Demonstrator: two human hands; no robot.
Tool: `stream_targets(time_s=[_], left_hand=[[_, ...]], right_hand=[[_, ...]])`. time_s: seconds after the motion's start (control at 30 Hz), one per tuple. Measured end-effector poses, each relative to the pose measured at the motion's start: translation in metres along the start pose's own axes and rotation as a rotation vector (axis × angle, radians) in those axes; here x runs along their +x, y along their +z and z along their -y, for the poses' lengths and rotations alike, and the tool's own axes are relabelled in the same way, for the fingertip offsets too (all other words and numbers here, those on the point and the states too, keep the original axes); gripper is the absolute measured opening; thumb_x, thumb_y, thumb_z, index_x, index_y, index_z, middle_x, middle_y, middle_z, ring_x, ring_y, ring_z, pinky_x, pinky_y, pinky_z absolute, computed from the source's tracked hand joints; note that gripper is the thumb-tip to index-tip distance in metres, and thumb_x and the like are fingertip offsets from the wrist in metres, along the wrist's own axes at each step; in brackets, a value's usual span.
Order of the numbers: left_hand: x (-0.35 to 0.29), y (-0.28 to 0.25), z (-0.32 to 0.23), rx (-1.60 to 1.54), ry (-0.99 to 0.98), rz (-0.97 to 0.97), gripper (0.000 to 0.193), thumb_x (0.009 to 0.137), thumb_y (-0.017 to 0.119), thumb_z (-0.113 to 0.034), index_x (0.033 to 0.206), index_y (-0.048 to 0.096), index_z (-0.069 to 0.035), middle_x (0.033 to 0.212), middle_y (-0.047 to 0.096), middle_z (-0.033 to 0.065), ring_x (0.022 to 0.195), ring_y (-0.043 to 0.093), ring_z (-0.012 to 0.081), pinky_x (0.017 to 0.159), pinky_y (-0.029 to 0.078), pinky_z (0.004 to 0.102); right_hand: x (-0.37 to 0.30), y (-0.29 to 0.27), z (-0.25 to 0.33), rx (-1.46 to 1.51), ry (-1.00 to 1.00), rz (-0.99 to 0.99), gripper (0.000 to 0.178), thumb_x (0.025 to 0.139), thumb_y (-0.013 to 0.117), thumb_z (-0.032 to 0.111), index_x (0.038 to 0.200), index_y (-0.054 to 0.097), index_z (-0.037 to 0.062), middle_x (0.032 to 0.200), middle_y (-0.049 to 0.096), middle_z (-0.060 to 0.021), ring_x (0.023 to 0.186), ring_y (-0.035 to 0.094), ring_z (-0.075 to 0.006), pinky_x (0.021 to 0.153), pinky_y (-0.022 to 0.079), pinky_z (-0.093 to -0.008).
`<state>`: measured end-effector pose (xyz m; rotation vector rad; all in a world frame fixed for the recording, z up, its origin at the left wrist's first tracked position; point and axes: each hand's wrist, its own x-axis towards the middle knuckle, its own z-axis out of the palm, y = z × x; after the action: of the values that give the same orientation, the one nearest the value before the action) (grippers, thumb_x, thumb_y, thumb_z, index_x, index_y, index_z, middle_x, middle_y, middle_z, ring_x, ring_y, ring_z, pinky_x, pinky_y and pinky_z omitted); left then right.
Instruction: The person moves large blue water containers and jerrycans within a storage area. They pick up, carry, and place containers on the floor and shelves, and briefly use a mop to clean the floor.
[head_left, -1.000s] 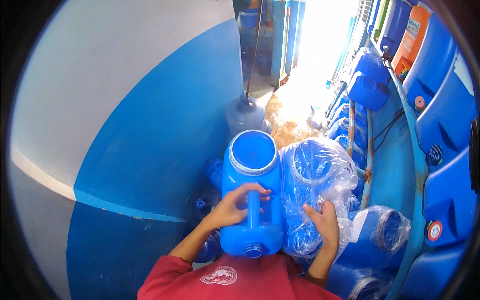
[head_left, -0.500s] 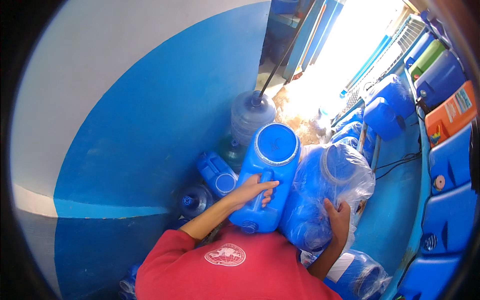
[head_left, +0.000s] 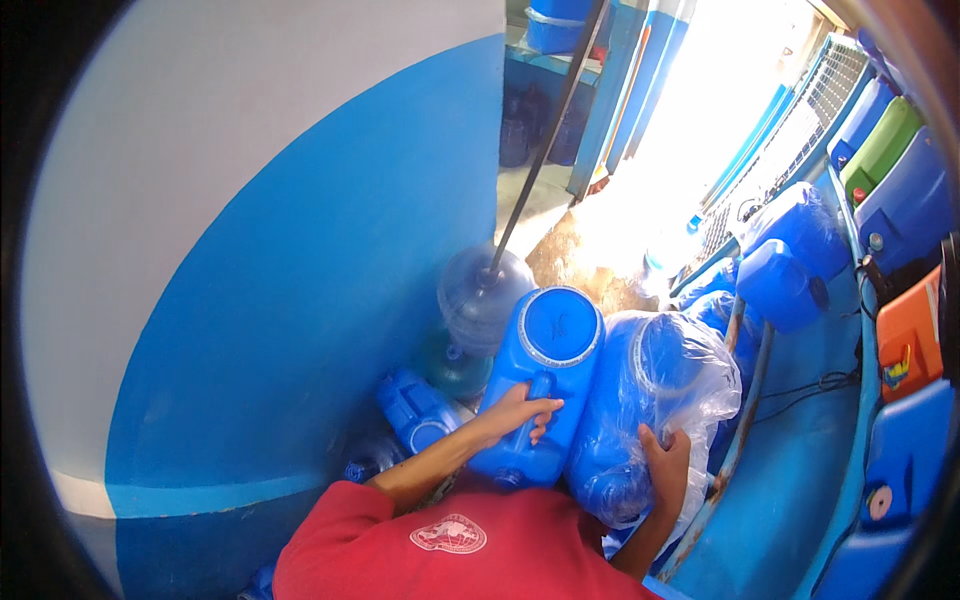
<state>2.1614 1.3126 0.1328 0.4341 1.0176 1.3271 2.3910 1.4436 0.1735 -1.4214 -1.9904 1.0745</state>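
My left hand [head_left: 522,414] is wrapped round the handle of a blue plastic water jug [head_left: 545,450], whose round ribbed-edge lid [head_left: 559,327] faces up. Just right of it stands a second blue jug [head_left: 615,400] in clear plastic wrap [head_left: 705,375]. My right hand [head_left: 665,462] grips the crumpled wrap at that jug's near right side, thumb and fingers curled. Part of the wrapped jug is hidden behind my forearm and sleeve.
At left, by the curved blue-and-white wall [head_left: 300,280], are a clear round bottle [head_left: 485,300] touching a dark pole [head_left: 548,140], a greenish bottle [head_left: 452,365] and a small blue jug [head_left: 415,410]. Blue, green and orange containers [head_left: 910,340] line the right shelf. A bright doorway lies ahead.
The view has shifted, so the jugs and bottles sit lower in the picture and more of the doorway shows. Both hands keep their hold on the same two jugs.
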Motion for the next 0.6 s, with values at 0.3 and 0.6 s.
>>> stream_targets(time_s=[0.3, 0.6], left_hand=[[0.162, 0.019, -0.051, -0.059, -0.017, -0.156, 0.021, 0.086, 0.060, -0.022, 0.075, 0.046, -0.011, 0.058, 0.043, -0.0006, 0.047, 0.047, 0.0108, 0.044, 0.040, 0.0270], [0.297, -0.005, -0.128, -0.070, -0.040, -0.228, 0.023, 0.087, 0.060, -0.024, 0.074, 0.046, -0.011, 0.055, 0.040, -0.0032, 0.042, 0.042, 0.0079, 0.040, 0.036, 0.0234]], right_hand=[[0.172, -0.024, -0.008, 0.106, 0.032, 0.087, 0.034, 0.076, 0.073, 0.025, 0.071, 0.052, -0.0018, 0.063, 0.046, -0.0025, 0.059, 0.041, -0.0121, 0.053, 0.035, -0.0327], [0.345, -0.069, 0.014, 0.068, 0.142, 0.165, 0.035, 0.077, 0.073, 0.024, 0.077, 0.052, -0.0033, 0.062, 0.047, -0.0016, 0.053, 0.042, -0.0106, 0.045, 0.036, -0.0298]])
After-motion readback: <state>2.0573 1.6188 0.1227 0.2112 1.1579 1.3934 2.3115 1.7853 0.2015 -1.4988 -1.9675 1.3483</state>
